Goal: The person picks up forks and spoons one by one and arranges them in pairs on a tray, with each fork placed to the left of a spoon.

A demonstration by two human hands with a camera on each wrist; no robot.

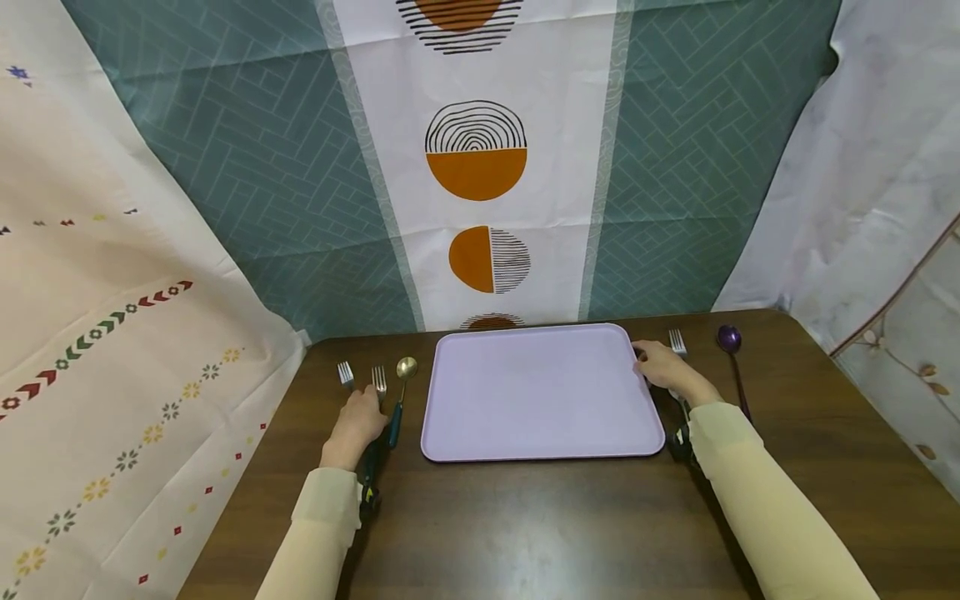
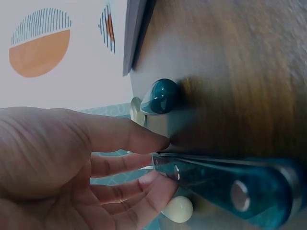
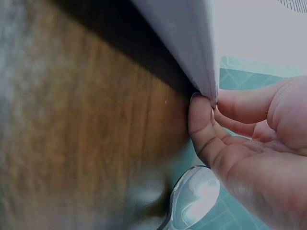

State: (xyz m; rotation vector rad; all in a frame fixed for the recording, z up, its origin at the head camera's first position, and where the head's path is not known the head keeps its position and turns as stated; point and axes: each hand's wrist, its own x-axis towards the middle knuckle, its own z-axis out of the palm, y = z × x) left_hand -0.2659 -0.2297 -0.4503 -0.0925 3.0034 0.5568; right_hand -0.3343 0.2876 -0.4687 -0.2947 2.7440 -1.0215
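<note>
Tray rim point(image 3: 197, 52) btwn RH fingers point(image 3: 199, 117)

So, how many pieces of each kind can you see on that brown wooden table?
Silver-tined metal forks: 3
Gold teal-handled, glossy purple and shiny silver spoons: 3
Pale lilac rectangular tray: 1
Total in sight: 7

Texts, labels: none readable | brands, numbers: none readable | signs: none readable

Tray point(image 1: 536, 396): pale lilac, rectangular, right edge pinched by the right hand point(image 1: 667, 367) | Fork point(image 1: 379, 382): metal tines beyond the left hand point(image 1: 358, 423), teal handle (silvery rivets) between thumb and fingers
</note>
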